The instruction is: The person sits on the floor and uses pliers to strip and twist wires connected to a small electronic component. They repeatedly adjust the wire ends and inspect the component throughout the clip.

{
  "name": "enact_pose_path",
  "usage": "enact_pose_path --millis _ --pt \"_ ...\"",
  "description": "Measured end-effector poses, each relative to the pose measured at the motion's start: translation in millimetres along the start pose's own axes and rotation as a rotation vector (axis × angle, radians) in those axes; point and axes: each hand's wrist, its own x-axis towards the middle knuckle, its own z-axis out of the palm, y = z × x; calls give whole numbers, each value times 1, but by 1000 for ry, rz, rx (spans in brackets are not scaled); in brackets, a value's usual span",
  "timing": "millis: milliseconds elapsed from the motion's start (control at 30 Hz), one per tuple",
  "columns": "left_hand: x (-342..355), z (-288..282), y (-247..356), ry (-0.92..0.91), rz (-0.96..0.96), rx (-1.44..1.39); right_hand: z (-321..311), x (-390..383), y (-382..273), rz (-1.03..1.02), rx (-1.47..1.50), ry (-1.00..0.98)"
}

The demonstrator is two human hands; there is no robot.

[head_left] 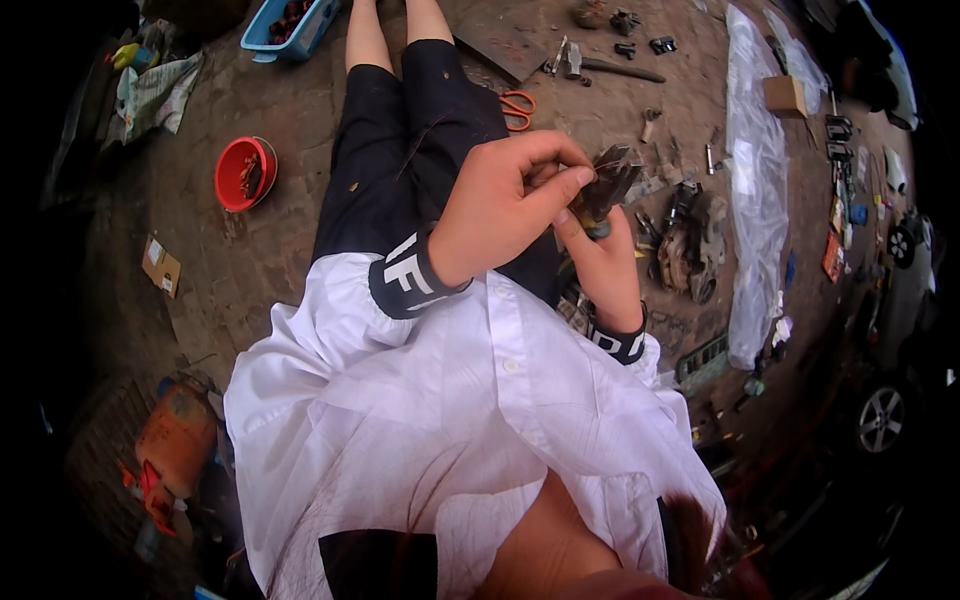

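My right hand (606,262) is closed around a dark metal tool that looks like pliers (612,180). Its jaws point up and away from me, and a bit of greenish handle shows by the thumb. Close against the jaws, my left hand (515,200) pinches thumb and forefinger together. Whatever sits between those fingertips is too small or hidden to make out. Both hands are raised above my lap, over the dark shorts (440,110). Just beyond the left hand, orange-handled scissors (518,110) lie beside my leg.
On the brick floor at left stands a red bucket (220,182) with reddish-brown pieces inside. A blue basket (262,45) sits beyond it. To the right lie greasy metal parts (685,245), a hammer-like tool (610,68), plastic sheeting (752,200) and a cardboard box (785,97).
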Motion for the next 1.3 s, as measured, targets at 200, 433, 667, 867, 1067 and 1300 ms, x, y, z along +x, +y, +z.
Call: enact_pose_path --millis 200,433,667,867,1067,1300 --pt "11 -20 -15 11 14 76 8 22 2 135 22 -88" --pt "21 -44 -18 27 -70 58 21 49 1 -20 -281 -115" --pt "21 -66 -31 39 -104 -25 23 74 -8 -257 -682 -49" --pt "26 -73 -41 -12 -115 -119 25 76 -15 -304 -759 -33" --pt "25 -73 -33 -77 -317 -418 19 74 -15 -298 -746 -57" --pt "22 -71 -26 -141 -452 -482 10 72 -20 -255 -623 -93"
